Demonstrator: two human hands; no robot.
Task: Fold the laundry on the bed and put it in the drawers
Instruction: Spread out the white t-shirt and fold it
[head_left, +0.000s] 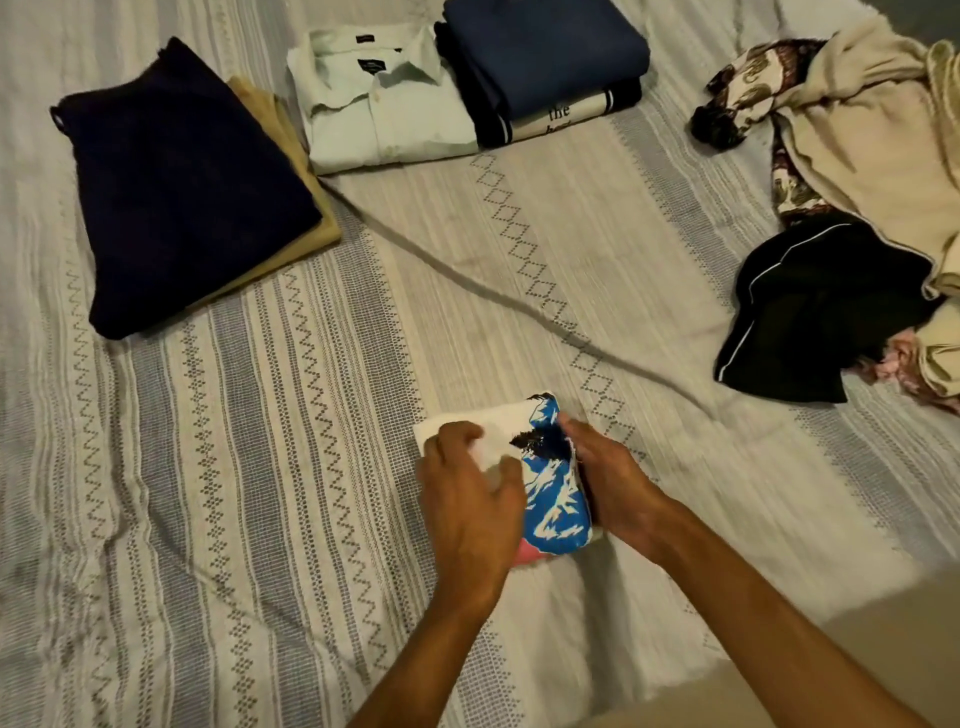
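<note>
A small folded white garment with a blue, black and pink print lies on the patterned bedspread near the front. My left hand lies on top of its left part, fingers curled over the white cloth. Against its right edge my right hand grips the side of the bundle. The fingertips of my right hand are hidden behind the cloth.
Folded stacks lie at the back: a dark navy piece on a tan one, a pale collared shirt, and a blue piece on a printed dark one. An unfolded heap of cream, patterned and black clothes fills the right side.
</note>
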